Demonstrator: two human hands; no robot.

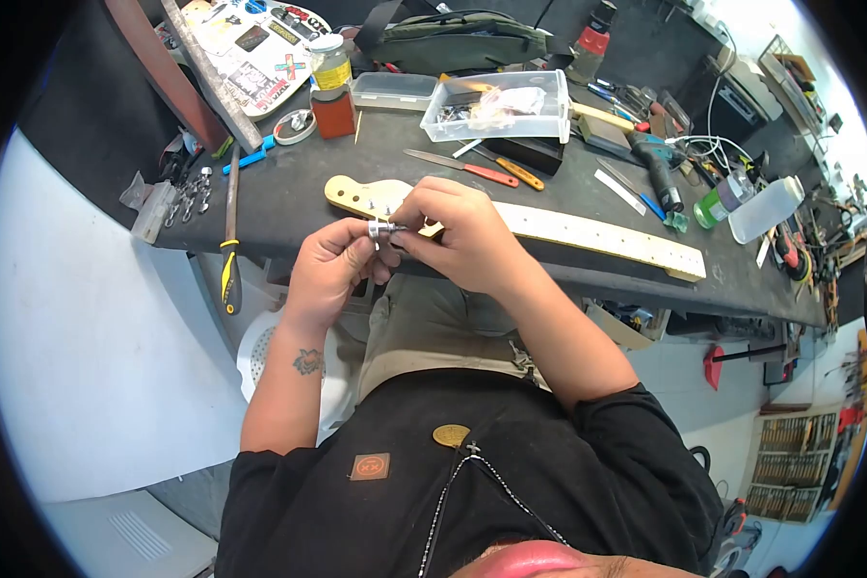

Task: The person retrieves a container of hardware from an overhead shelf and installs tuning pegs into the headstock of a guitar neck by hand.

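A small silver metal piece that looks like a guitar tuning peg [380, 229] is held between my two hands, just above the bench's front edge. My left hand [335, 262] pinches it from the left with thumb and fingers. From the right, the closed fingertips of my right hand [459, 229] grip its darker end; my fingers partly hide that end. Behind my hands lies a pale wooden guitar neck [597, 234], its headstock [353, 196] to the left with several holes. Small metal posts stand up from the headstock near my right hand.
A dark workbench [294, 183] carries a red-handled file [486, 174], a yellow-handled tool [520, 173] and a clear plastic box [496, 120] of parts. To the left are a jar [330, 65] and a long screwdriver [230, 265] over the edge. Bottles [766, 209] and a drill [660, 178] are at right.
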